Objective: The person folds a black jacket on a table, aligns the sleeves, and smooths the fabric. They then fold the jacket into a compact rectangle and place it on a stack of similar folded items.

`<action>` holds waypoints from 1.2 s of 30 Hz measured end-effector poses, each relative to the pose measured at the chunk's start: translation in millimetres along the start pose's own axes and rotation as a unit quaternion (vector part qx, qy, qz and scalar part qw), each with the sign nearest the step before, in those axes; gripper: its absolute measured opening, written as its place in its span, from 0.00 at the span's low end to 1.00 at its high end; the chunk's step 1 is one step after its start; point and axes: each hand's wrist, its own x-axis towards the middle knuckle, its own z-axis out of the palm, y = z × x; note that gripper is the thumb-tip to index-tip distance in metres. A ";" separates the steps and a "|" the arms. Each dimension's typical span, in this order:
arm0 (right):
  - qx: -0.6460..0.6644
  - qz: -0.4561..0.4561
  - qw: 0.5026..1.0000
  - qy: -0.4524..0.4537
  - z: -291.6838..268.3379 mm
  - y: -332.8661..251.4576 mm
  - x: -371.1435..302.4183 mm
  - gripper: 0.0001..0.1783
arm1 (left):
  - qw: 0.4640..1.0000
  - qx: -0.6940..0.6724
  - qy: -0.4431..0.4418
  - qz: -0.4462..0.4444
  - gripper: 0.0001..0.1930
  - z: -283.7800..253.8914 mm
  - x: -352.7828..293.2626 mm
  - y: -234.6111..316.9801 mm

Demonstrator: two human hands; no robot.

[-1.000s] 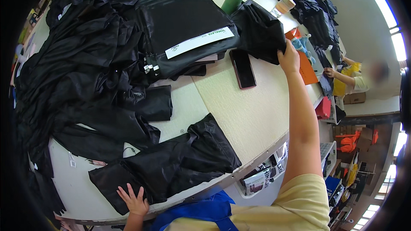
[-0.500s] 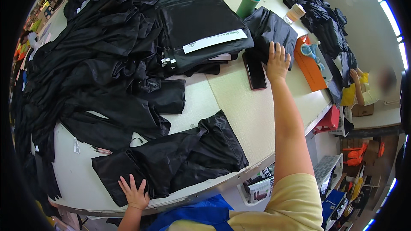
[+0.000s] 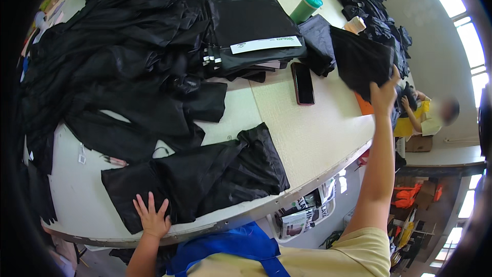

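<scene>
A folded black garment [image 3: 205, 174] lies along the near edge of the table. My left hand [image 3: 152, 217] rests flat on its left end, fingers spread. Out to the far right, my right hand [image 3: 385, 95] pinches the lower right edge of a thin, flat black piece [image 3: 361, 59], cloth or plastic. It is raised and partly covers an orange card [image 3: 365, 105]. Left of it sits a dark, creased folded piece [image 3: 318, 41]. A phone [image 3: 303, 84] lies on the table near that piece.
A stack of folded black items [image 3: 248, 18] with a white label strip stands mid-table. Loose black garments [image 3: 118, 56] heap on the left. A green-lidded cup [image 3: 306, 7] stands behind. Another person [image 3: 423, 118] works at the far right. A crate with packages [image 3: 302, 218] sits below.
My right hand has moved right from the dark folded piece, now holding the thin black piece raised over the orange card. My left hand stays on the garment. The view has shifted slightly.
</scene>
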 end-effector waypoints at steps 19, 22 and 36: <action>0.459 0.197 0.625 -0.600 39.0 -261.7 -436.3 0.47 | 0.313 -0.854 0.214 -0.358 0.21 -17.9 -107.2 -53.8; 0.404 0.076 0.707 -0.576 21.7 -282.7 -437.1 0.54 | 0.370 -0.834 0.114 -0.394 0.16 -58.5 -111.8 -64.0; 0.498 0.260 0.636 -0.529 29.2 -295.7 -412.8 0.42 | 0.905 -0.362 0.139 -0.177 0.35 -48.1 -67.6 -92.4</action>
